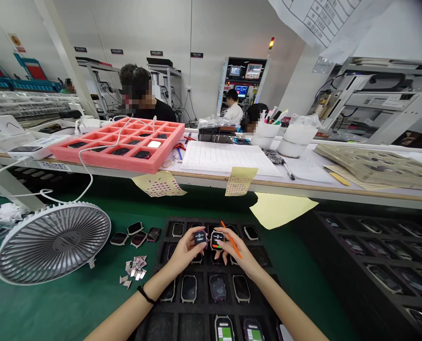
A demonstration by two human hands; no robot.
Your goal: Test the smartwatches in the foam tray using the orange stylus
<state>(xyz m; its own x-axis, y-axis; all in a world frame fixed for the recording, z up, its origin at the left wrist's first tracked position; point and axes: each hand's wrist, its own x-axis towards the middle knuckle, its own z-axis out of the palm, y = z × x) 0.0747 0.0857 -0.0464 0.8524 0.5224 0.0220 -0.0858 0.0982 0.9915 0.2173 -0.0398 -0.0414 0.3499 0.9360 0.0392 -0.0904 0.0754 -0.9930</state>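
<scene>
Between the fingers of my left hand [185, 248] is a purple-edged smartwatch case [200, 237] with its screen lit. My right hand [237, 255] grips a second, light-framed smartwatch case [217, 240], also lit, with an orange strip low on its screen. An orange stick like a pen [231, 239] lies across the right hand's fingers. Both hands are above a black foam tray [202, 310], whose compartments hold several watch cases. Two cases near its front edge, one of them a light-framed watch [224, 329], show green and white screens.
Left on the green mat are a round fan [54, 244], several loose watch cases [138, 239] and small metal pieces [134, 269]. A second black tray [360, 279] stands right. The shelf ahead bears a pink foam tray [157, 158], papers [228, 158] and pen cups [266, 132]. Co-workers sit beyond.
</scene>
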